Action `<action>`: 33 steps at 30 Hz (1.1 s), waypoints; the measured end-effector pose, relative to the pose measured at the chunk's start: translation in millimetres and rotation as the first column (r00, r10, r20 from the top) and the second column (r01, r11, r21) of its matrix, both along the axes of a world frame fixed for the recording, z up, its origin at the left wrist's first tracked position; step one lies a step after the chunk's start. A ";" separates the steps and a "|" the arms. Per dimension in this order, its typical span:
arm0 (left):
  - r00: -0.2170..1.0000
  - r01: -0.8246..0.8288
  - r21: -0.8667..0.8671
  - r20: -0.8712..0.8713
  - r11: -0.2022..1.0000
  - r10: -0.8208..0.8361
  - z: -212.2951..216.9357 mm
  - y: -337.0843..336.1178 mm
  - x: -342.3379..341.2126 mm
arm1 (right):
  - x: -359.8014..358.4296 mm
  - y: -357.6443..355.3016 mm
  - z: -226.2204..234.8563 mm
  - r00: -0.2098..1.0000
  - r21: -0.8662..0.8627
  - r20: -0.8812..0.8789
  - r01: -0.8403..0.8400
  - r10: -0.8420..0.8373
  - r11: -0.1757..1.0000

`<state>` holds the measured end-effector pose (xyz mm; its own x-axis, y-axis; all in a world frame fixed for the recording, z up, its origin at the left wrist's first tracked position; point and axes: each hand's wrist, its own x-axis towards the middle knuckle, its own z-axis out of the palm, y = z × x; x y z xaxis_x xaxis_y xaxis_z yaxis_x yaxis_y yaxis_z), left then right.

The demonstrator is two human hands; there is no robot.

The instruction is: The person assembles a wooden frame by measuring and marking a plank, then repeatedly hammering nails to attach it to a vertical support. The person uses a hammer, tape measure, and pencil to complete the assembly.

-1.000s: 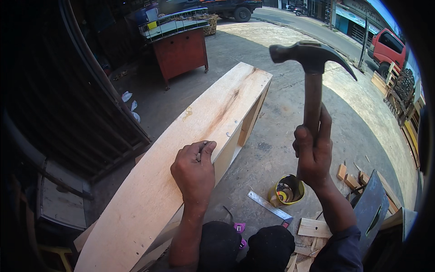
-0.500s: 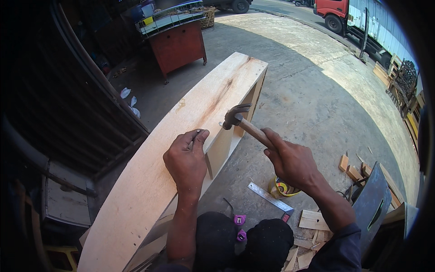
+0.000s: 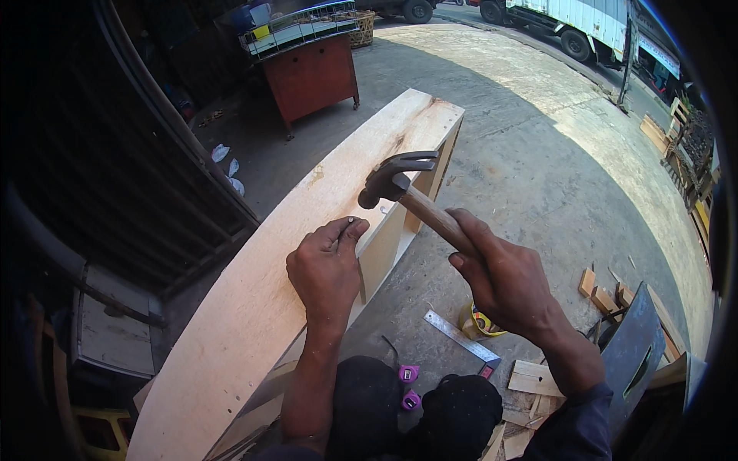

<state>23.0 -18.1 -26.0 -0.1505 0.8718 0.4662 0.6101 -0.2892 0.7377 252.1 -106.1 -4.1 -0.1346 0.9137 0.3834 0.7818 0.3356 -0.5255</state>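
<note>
A long pale wooden piece [image 3: 231, 307], like the top board of a frame or cabinet, runs from the lower left to the far middle. My left hand [image 3: 327, 265] rests on it near its right edge, thumb and fingers pinched round a nail [image 3: 351, 220] whose head shows above the fingertips. My right hand [image 3: 503, 273] is closed round the wooden handle of a claw hammer [image 3: 438, 219]. The dark hammer head hangs above the board, just beyond the nail and apart from it. A small shiny bit [image 3: 383, 209] sits at the board's edge beside the head.
On the concrete floor lie a try square [image 3: 461, 338], a yellow tub [image 3: 478, 319], two purple tape measures [image 3: 409, 374] and wood offcuts [image 3: 534, 378]. A dark panel [image 3: 634, 346] leans at right. A red cart [image 3: 311, 81] stands at the back; a truck [image 3: 569, 27] is on the road.
The hammer has risen off the board, its head now larger in view. My left hand keeps its pinch on the nail. The truck on the road has moved left.
</note>
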 end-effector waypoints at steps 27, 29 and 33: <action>0.954 -0.048 0.125 0.300 0.991 0.009 3.4 -4.9 -10.8 | -18.0 5.1 36.8 0.966 0.179 0.260 -0.052 0.003 0.982; 0.941 -0.063 0.147 0.338 0.987 0.009 1.7 -3.4 -11.1 | -21.9 4.4 40.5 0.902 0.374 -0.427 0.117 0.059 0.920; 0.934 -0.044 0.176 0.358 0.983 -0.022 1.5 -1.9 -11.8 | -20.5 5.1 47.1 0.990 0.099 0.138 0.013 -0.027 0.995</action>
<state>11.2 -20.0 -24.5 -0.3449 0.7766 0.5272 0.3199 -0.4307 0.8439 231.6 -101.0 42.9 -0.1751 0.8760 0.4494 0.8519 0.3636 -0.3769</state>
